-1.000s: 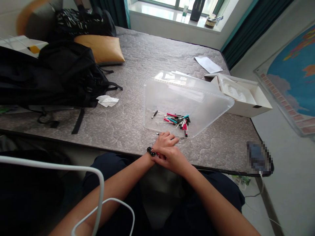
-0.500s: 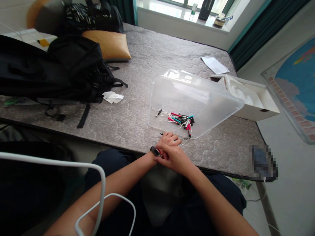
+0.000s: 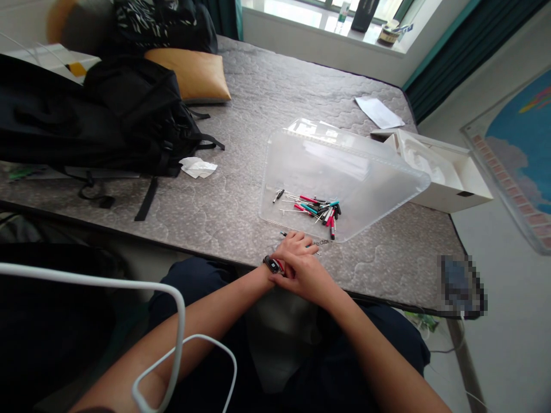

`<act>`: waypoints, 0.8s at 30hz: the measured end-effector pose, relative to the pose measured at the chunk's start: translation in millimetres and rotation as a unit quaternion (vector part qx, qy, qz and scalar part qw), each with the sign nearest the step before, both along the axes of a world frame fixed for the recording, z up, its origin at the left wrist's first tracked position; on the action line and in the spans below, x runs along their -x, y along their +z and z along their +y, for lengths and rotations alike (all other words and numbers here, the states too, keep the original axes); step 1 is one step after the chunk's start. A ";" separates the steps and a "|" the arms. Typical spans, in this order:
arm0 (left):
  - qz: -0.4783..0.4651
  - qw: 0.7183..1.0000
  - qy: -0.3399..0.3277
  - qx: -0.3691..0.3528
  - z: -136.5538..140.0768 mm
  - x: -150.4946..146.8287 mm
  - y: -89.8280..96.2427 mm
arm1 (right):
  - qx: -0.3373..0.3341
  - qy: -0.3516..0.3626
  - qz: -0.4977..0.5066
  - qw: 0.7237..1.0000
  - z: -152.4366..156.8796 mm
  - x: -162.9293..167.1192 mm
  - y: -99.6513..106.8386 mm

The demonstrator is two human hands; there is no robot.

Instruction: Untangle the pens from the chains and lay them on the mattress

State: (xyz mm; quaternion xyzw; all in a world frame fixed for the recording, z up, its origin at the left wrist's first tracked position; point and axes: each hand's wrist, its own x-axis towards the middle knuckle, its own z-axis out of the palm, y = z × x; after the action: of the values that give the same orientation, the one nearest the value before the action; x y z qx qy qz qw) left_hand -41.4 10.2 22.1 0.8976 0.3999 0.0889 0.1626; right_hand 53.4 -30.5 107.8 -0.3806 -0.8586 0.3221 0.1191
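Note:
My left hand (image 3: 297,243) lies on the grey quilted mattress with its fingers stretched out, palm down. A thin dark pen-like piece (image 3: 283,234) peeks out beyond its fingers; the rest is hidden. On the left wrist sits a black smart watch (image 3: 272,264) with a lit screen. My right hand (image 3: 309,278) is closed at that wrist, thumb and fingers on the watch's band, where something red shows. Just ahead, a clear plastic sheet or bin (image 3: 318,166) holds a loose pile of pen parts (image 3: 316,209) in red, teal, black and white.
A white open box (image 3: 460,198) stands right of the clear plastic. Left are a black backpack (image 3: 133,115), a tan cushion (image 3: 198,74) and a crumpled tissue (image 3: 198,167). A white cable (image 3: 86,275) crosses the lower left. A paper sheet (image 3: 379,112) lies farther back.
The view has shifted slightly. The watch screen, dark before, now shows light marks. Both hands keep the same pose, and the pen parts have not moved.

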 end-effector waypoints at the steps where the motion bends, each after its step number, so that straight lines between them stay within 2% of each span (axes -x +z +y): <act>1: 0.000 1.000 -0.001 -0.007 -1.2 0.0 2.0 | 0.000 0.002 -0.006 1.000 -0.2 0.2 0.8; 8: -0.015 0.999 -0.016 -0.038 -5.4 0.7 8.4 | -0.004 0.021 -0.036 0.999 -3.7 2.5 7.1; 17: -0.166 0.982 0.053 0.068 -2.8 -4.3 -6.2 | -0.008 0.006 -0.034 0.999 -4.4 1.0 7.1; 22: -0.229 0.969 0.062 0.070 -3.5 -3.8 -8.8 | -0.011 0.013 -0.034 0.999 -4.2 1.6 5.5; 24: -0.224 0.971 0.060 0.063 -4.2 -2.9 -6.1 | -0.005 0.018 -0.035 0.999 -4.3 1.7 4.9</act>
State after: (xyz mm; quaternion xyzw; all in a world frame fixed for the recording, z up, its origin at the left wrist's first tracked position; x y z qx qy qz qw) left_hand -38.5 6.0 16.0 0.8172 0.4115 0.2716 0.2984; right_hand 51.7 -34.8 112.7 -0.3754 -0.8705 0.3067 0.0853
